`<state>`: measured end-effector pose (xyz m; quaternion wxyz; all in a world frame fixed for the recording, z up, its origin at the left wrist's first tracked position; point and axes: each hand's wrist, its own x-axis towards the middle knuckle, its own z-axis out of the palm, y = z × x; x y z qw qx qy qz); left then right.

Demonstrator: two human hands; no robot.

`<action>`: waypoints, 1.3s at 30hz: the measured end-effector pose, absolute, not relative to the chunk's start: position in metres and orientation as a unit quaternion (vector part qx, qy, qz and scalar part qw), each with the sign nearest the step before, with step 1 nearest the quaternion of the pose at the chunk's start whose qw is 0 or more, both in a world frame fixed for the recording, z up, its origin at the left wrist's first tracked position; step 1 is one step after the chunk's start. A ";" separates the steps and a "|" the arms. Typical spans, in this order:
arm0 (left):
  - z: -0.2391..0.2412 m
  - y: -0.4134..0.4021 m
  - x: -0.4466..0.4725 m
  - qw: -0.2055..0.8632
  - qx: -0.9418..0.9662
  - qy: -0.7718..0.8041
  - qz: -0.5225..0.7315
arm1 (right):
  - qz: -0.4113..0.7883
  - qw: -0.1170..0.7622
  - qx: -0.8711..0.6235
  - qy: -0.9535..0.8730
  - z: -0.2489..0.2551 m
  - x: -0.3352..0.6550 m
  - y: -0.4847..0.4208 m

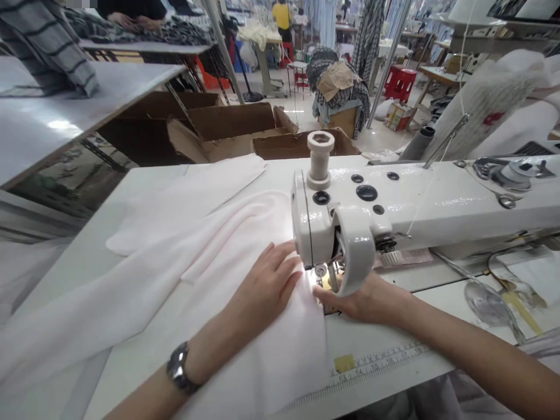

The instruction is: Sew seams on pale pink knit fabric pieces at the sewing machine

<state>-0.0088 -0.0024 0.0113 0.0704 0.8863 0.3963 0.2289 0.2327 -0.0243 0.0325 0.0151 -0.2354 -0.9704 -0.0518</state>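
The white fabric [184, 256] spreads across the sewing table [144, 361], running left and away from the fingers in long folds. The left hand [266, 289], a wristwatch [180, 368] on its wrist, lies flat on the fabric with fingers loosely spread, pressing it down, fingertips just beside the sewing machine [394, 207] head. Under that head, the right hand [363, 300] touches the fabric edge near the needle; its fingers are partly hidden, so their spread cannot be told. A printed ruler [376, 364] runs along the table edge nearer than the fingers.
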 end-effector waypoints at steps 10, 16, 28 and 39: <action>0.017 -0.022 -0.025 0.033 0.938 0.296 0.179 | -0.022 0.035 -0.261 -0.965 0.027 0.234 -0.024; 0.007 -0.039 0.009 -0.020 0.897 0.404 0.179 | -0.025 0.075 -0.275 -0.958 0.028 0.242 -0.024; 0.007 -0.054 0.004 0.007 0.905 0.400 0.143 | -0.027 0.050 -0.250 -0.966 0.031 0.245 -0.025; 0.025 -0.067 0.013 -0.003 0.910 0.333 0.247 | 0.002 -0.049 -0.289 -0.956 0.041 0.245 -0.022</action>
